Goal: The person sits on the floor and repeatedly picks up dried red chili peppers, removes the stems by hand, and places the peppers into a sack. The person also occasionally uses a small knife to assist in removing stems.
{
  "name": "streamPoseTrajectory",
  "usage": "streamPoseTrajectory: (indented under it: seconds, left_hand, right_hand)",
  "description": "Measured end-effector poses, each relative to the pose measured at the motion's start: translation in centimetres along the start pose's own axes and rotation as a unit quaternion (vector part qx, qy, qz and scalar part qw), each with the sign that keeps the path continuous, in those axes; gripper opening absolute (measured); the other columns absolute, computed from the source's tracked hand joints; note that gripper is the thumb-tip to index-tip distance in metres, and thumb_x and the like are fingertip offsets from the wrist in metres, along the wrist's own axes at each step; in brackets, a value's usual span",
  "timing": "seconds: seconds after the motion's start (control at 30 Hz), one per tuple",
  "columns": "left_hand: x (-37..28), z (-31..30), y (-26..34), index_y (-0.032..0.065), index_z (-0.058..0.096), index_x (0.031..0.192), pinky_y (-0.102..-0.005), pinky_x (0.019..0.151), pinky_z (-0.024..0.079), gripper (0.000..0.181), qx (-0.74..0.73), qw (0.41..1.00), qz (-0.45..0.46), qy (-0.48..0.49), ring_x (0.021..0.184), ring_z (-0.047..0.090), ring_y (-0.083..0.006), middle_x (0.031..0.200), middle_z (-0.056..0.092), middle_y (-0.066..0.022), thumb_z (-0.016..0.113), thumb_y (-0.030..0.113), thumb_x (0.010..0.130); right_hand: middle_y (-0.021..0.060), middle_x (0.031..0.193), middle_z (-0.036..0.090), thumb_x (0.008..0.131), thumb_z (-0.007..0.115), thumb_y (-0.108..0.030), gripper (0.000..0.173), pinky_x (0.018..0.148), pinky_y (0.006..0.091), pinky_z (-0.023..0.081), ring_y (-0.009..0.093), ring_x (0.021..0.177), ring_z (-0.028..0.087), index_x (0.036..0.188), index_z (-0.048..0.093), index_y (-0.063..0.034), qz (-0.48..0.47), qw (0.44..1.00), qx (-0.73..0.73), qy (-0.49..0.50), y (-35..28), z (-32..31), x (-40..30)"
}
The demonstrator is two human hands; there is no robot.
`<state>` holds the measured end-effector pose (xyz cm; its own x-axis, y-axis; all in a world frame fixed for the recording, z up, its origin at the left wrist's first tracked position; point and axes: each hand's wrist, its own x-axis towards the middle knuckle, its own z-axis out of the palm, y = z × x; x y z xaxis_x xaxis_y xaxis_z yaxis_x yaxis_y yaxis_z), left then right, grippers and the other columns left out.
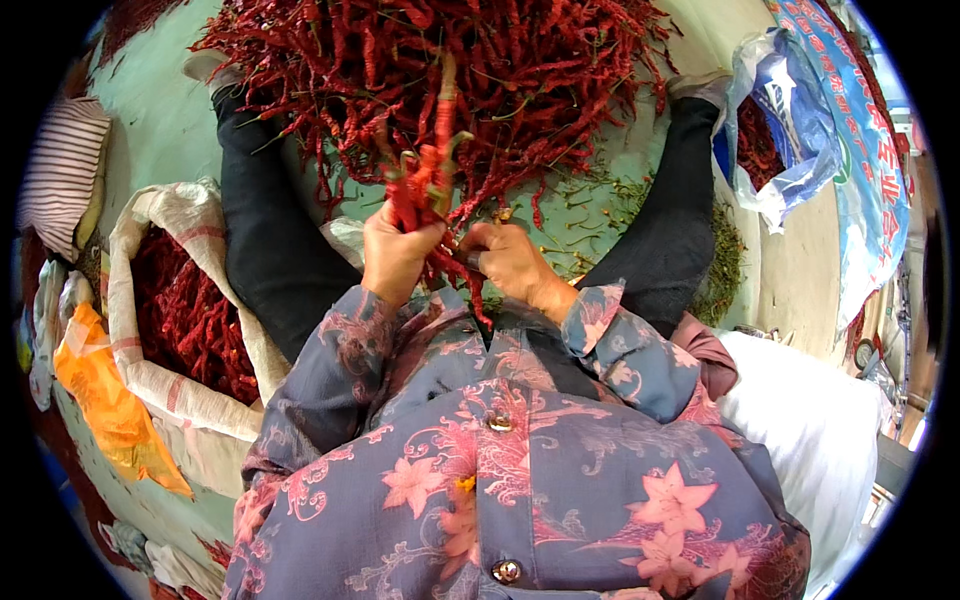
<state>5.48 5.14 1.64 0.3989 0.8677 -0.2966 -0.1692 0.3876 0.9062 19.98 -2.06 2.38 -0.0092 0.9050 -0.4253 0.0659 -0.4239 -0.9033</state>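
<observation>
My left hand is closed around a bunch of red chili peppers, their tips and pale stems sticking up past the thumb. Close to its right, my right hand has its thumb and fingers pinched together on a chili at the bunch's side; the exact grip is partly hidden by the fingers. Several wrinkled chilies hang down between the two hands. Beyond them, between my outstretched legs, spreads a large heap of red chilies with green stems.
An open woven sack of chilies stands at the left, beside an orange bag. Loose stems litter the floor by my right leg. A blue-and-clear plastic bag holding chilies and a printed blue sheet lie at the right, above a white sack.
</observation>
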Motion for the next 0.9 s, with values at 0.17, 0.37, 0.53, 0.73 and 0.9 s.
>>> streamPoseTrajectory:
  seconds: [0.17, 0.37, 0.53, 0.73, 0.9]
  left_hand:
    - [-1.1, 4.3, 2.5, 0.0011, 0.055, 0.096, -0.0205, 0.064, 0.044, 0.03, 0.131, 0.983, 0.052, -0.115, 0.072, 0.05, -0.0035, 0.081, 0.057, 0.0021, 0.062, -0.007, 0.068]
    - [1.0, 1.7, 1.0, 0.0013, 0.051, 0.098, -0.0255, 0.067, 0.047, 0.034, -0.033, 0.998, -0.045, -0.032, 0.075, 0.055, -0.0108, 0.089, 0.057, -0.0033, 0.061, -0.007, 0.067]
    - [1.1, 0.7, 0.4, 0.0012, 0.052, 0.094, -0.0293, 0.062, 0.049, 0.028, -0.1, 0.981, -0.165, -0.027, 0.07, 0.057, -0.0153, 0.083, 0.057, -0.0049, 0.06, -0.008, 0.069]
    - [1.3, 0.2, 0.2, -0.0009, 0.056, 0.087, -0.0282, 0.062, 0.048, 0.018, -0.098, 0.983, -0.152, -0.01, 0.066, 0.058, -0.0165, 0.077, 0.06, -0.0071, 0.057, -0.005, 0.07]
    - [1.2, 0.6, -0.1, -0.001, 0.056, 0.083, -0.0283, 0.061, 0.048, 0.016, -0.094, 0.982, -0.161, -0.02, 0.064, 0.058, -0.0166, 0.075, 0.06, -0.0079, 0.055, -0.006, 0.068]
  right_hand:
    - [0.0136, 0.065, 0.056, 0.068, 0.052, -0.002, 0.009, 0.061, 0.0348, 0.046, 0.027, 0.065, 0.057, 0.075, 0.057, 0.0002, -0.122, 0.894, -0.428, -0.046, 6.3, -4.4, 0.5]
    - [0.0191, 0.089, 0.057, 0.066, 0.055, -0.009, 0.021, 0.07, 0.0441, 0.044, 0.037, 0.084, 0.055, 0.085, 0.053, -0.0006, 0.071, 0.863, -0.477, 0.15, 7.4, -8.1, -1.9]
    - [0.0219, 0.088, 0.058, 0.07, 0.051, -0.011, 0.02, 0.07, 0.0451, 0.046, 0.039, 0.081, 0.056, 0.087, 0.055, -0.0004, 0.115, 0.843, -0.501, 0.161, 10.2, -9.0, 1.6]
    - [0.0211, 0.086, 0.059, 0.069, 0.051, -0.011, 0.017, 0.067, 0.047, 0.044, 0.039, 0.081, 0.056, 0.083, 0.057, -0.0027, 0.138, 0.894, -0.403, 0.142, 11.7, -9.8, 2.5]
    - [0.02, 0.088, 0.059, 0.069, 0.053, -0.014, 0.018, 0.068, 0.0466, 0.044, 0.039, 0.081, 0.056, 0.084, 0.057, -0.0039, 0.151, 0.896, -0.377, 0.178, 11.0, -9.3, 1.0]
